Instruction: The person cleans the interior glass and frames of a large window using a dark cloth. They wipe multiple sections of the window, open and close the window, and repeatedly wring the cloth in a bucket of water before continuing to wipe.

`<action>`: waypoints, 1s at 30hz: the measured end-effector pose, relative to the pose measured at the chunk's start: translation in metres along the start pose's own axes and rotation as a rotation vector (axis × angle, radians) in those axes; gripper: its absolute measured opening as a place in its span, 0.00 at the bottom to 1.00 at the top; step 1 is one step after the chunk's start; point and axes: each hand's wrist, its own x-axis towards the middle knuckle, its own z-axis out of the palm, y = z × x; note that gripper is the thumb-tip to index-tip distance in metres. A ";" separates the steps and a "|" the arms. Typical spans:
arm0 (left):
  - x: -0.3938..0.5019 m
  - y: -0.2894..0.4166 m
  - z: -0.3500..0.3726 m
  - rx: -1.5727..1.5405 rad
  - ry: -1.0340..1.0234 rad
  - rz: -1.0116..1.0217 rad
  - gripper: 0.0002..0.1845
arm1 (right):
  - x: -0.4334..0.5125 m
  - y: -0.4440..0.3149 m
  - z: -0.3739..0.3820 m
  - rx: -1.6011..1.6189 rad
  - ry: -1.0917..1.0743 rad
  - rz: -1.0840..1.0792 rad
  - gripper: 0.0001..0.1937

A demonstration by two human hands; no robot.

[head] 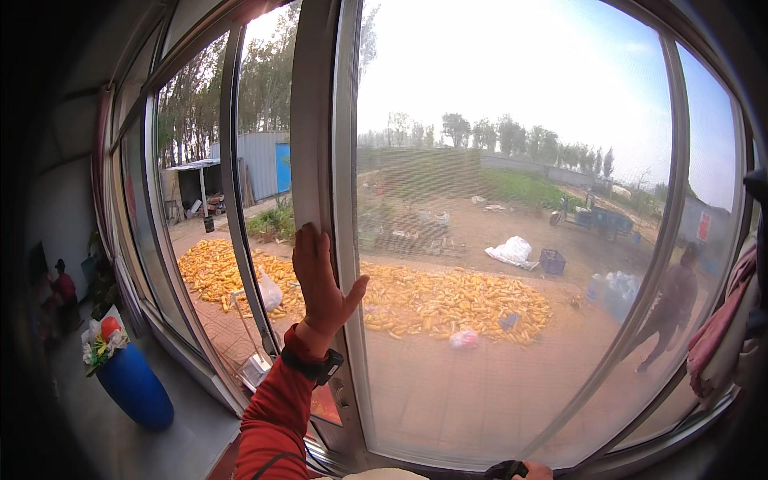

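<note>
My left hand (324, 279) lies against the upright metal frame (315, 150) of a large window, with its fingers extended upward and its thumb spread to the right. A red sleeve and a black wrist strap with a small device are on that arm. Right of the hand is a screened pane (510, 390); to the left are glass panes and a narrower upright frame. Only a small part of my right hand (536, 471) shows at the bottom edge, beside a dark object (507, 469); whether it holds this is unclear.
Outside, corn cobs (456, 300) cover paving near a purple crate (552, 261) and a three-wheeled cart (600, 219). A person (669, 306) walks at the right. Inside, a blue barrel-shaped container (137, 384) with artificial flowers stands left; a pink curtain (723, 318) hangs right.
</note>
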 end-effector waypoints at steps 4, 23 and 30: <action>-0.004 -0.005 0.000 -0.033 0.017 0.009 0.40 | 0.007 -0.005 0.008 -0.051 -0.078 0.007 0.25; -0.001 0.000 0.006 -0.082 0.139 -0.020 0.27 | -0.016 -0.021 -0.086 0.135 0.314 -0.107 0.23; -0.001 0.001 0.012 0.026 0.140 0.045 0.25 | 0.001 -0.071 -0.317 0.122 1.122 -0.398 0.22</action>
